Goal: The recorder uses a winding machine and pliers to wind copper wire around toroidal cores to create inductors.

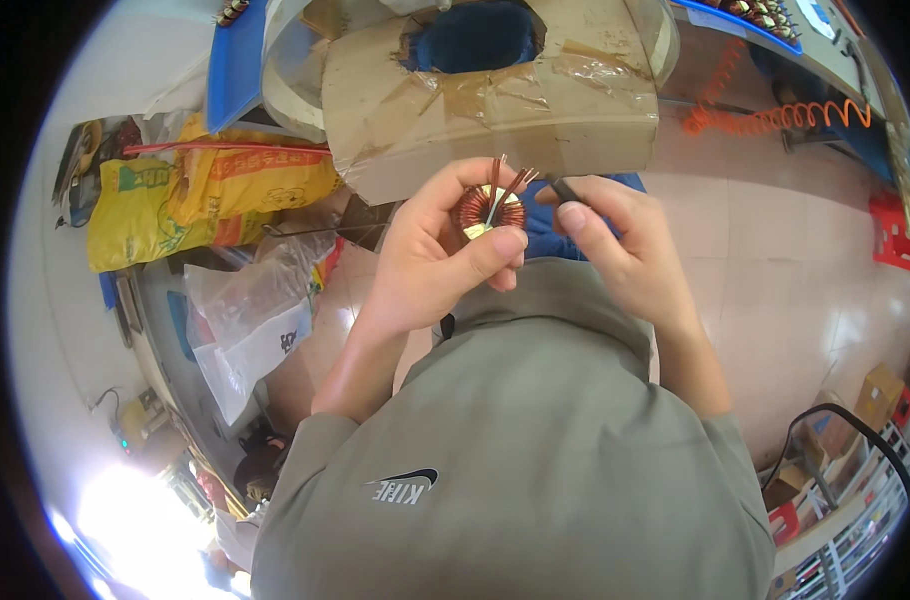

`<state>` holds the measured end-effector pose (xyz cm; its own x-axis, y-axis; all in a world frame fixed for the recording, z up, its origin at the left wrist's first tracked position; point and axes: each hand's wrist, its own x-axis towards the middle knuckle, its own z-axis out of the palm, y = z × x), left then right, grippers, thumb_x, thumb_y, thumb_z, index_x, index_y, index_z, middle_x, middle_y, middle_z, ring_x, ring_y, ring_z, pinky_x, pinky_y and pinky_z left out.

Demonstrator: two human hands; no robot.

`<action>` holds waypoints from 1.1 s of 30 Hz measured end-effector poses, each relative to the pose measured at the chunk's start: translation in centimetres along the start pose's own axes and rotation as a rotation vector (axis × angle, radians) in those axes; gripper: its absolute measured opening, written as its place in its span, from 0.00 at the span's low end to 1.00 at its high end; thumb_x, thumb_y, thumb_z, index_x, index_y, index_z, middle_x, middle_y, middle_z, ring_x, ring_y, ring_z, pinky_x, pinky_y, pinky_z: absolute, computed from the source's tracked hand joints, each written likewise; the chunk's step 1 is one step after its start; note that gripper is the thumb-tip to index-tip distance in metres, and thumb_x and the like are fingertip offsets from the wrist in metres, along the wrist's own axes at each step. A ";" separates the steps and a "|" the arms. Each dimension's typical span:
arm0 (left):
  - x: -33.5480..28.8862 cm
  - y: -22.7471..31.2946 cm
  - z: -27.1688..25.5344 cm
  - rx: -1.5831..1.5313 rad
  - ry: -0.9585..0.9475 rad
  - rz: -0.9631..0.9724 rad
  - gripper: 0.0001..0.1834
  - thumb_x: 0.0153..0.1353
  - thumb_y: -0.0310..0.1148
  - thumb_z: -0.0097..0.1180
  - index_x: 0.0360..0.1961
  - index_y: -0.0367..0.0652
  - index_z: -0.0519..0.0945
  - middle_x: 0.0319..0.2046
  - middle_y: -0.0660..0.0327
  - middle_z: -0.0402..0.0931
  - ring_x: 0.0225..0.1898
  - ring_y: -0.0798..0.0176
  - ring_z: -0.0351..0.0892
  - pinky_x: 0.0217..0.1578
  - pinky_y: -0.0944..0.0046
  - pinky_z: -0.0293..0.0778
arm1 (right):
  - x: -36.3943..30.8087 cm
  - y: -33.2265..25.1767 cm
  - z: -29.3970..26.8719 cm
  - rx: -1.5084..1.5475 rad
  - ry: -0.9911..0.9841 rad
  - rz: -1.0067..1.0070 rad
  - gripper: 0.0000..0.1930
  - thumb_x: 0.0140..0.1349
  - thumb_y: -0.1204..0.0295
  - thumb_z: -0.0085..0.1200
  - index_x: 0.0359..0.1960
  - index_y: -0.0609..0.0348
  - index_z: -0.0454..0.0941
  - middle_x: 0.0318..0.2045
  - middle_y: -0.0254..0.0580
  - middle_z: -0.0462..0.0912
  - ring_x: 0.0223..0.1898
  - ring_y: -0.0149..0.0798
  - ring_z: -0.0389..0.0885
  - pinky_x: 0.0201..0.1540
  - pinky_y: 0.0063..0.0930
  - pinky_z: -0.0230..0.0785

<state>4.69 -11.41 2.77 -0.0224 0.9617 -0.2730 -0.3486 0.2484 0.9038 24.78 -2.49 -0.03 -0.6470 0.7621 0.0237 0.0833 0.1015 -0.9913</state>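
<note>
My left hand (pixel 438 240) is closed around a ring-shaped coil (pixel 509 213) wound with copper-red wire. Pale yellow pieces show at the coil's top and bottom, and several wire ends stick up from it, some with bare tips. Just right of those ends, my right hand (pixel 617 232) pinches a small dark stick-like tool (pixel 566 190) between thumb and fingers. Its tip points toward the wire ends; whether it touches them I cannot tell. Most of the tool is hidden by the fingers.
Ahead stands a taped cardboard cover (pixel 495 130) with a dark hole. Yellow bags (pixel 215 185) and a clear plastic bag (pixel 250 330) lie at the left. Orange coiled hose (pixel 785 120) hangs at the right; a blue tray (pixel 750 18) of coils sits far right, with a red crate (pixel 897 235) beyond.
</note>
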 end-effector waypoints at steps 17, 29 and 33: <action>0.0 -0.5 -0.1 0.299 0.091 0.030 0.22 0.61 0.26 0.70 0.55 0.35 0.77 0.37 0.64 0.83 0.34 0.75 0.81 0.38 0.73 0.78 | 0.6 -0.2 0.4 -0.263 -0.010 -0.091 0.11 0.65 0.66 0.64 0.39 0.63 0.83 0.29 0.48 0.83 0.30 0.49 0.81 0.32 0.38 0.71; 0.1 -1.0 -0.1 0.690 0.160 0.220 0.22 0.60 0.27 0.72 0.54 0.35 0.79 0.33 0.65 0.82 0.32 0.77 0.76 0.34 0.75 0.75 | 0.6 0.4 1.1 -0.383 0.077 -0.114 0.11 0.63 0.65 0.65 0.35 0.62 0.83 0.25 0.45 0.80 0.28 0.48 0.80 0.30 0.39 0.70; 0.5 -0.9 0.6 0.625 0.273 0.090 0.21 0.61 0.31 0.72 0.53 0.37 0.79 0.31 0.64 0.82 0.29 0.78 0.74 0.33 0.74 0.74 | 0.2 -0.3 1.1 -0.694 0.172 -0.235 0.11 0.62 0.64 0.66 0.34 0.59 0.82 0.23 0.42 0.77 0.26 0.46 0.78 0.28 0.38 0.69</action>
<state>5.54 -11.08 2.01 -0.2900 0.9386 -0.1869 0.2700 0.2676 0.9249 23.79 -3.07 0.12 -0.5836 0.7543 0.3008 0.4534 0.6100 -0.6499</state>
